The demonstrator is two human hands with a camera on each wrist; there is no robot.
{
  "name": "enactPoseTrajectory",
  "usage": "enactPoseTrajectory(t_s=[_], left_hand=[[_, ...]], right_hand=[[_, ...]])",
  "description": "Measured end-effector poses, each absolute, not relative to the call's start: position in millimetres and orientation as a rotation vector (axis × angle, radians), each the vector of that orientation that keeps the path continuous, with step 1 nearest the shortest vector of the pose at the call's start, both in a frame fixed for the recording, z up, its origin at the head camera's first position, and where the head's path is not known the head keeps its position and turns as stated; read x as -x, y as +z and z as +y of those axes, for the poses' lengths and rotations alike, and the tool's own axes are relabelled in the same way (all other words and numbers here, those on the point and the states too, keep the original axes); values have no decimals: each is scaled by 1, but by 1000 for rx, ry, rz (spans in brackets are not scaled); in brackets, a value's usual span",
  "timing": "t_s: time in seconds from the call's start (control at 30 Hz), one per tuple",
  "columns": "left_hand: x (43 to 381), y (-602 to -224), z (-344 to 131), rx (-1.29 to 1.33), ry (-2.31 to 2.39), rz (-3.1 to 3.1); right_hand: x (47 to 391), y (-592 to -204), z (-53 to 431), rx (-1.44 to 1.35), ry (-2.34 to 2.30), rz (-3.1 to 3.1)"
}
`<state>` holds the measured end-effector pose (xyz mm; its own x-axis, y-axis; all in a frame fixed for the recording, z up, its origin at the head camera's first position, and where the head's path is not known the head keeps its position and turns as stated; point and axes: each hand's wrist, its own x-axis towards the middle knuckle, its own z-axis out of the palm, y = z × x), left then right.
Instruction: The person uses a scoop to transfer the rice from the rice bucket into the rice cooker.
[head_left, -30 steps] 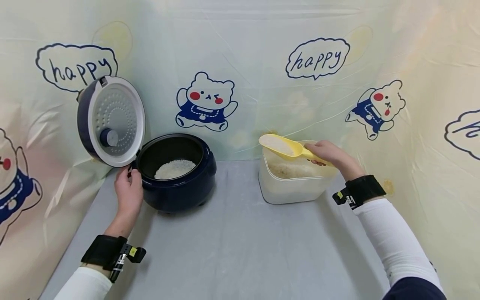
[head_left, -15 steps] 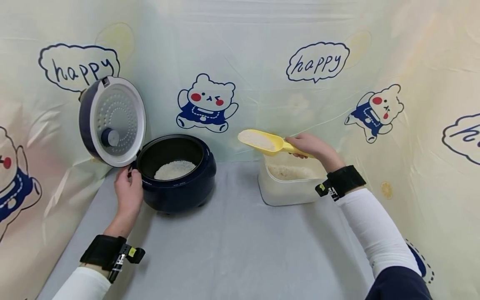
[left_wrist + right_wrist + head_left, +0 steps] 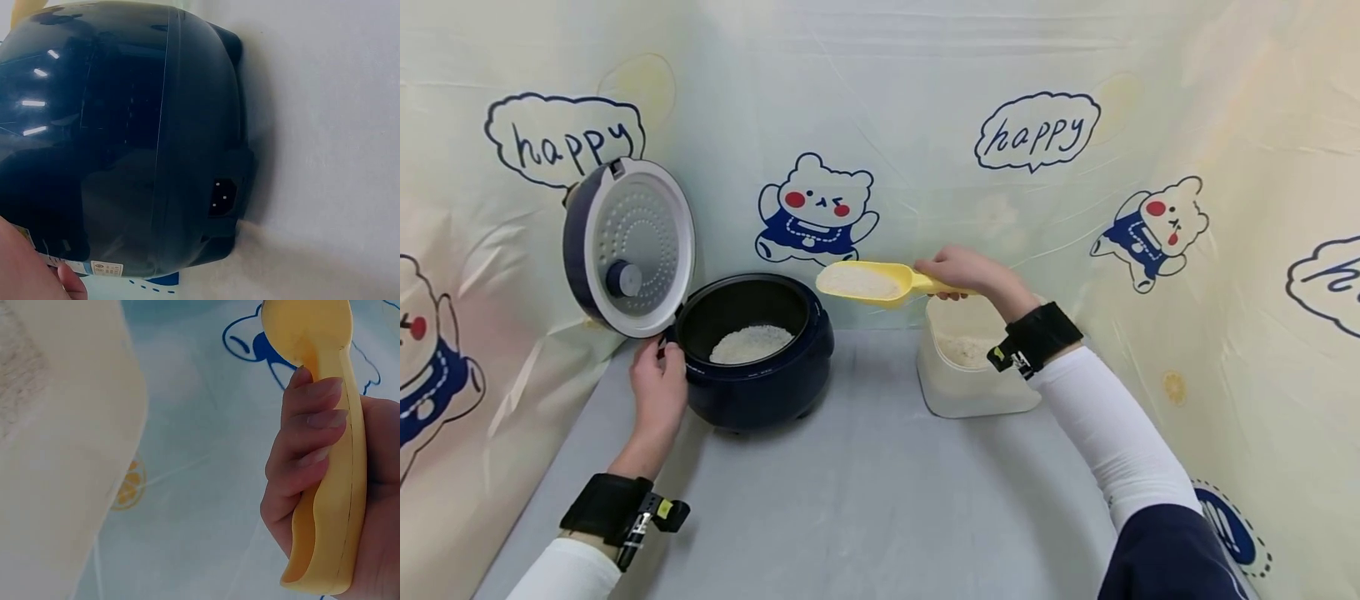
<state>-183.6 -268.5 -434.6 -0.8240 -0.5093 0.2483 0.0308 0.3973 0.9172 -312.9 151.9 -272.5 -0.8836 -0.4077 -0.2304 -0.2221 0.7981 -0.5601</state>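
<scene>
My backdrop (image 3: 925, 50) is relentlessly cheerful lol: one speech bubble (image 3: 563, 143) at my 10 o'clock says "happy", and another bubble (image 3: 1037, 132) around half past one says "happy" too. A third bubble (image 3: 1330, 283) at 3 o'clock gets cut off, can't read it. Left wrist view: sticker (image 3: 107, 268) at 7 o'clock on my rice cooker (image 3: 119, 112), print's too tiny.
</scene>
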Motion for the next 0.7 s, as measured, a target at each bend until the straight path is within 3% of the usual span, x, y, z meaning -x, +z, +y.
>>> enactPoseTrajectory(t_s=[0.7], left_hand=[[187, -438, -269, -396, -1403, -2126]], right_hand=[[320, -246, 64, 466, -284, 2794]])
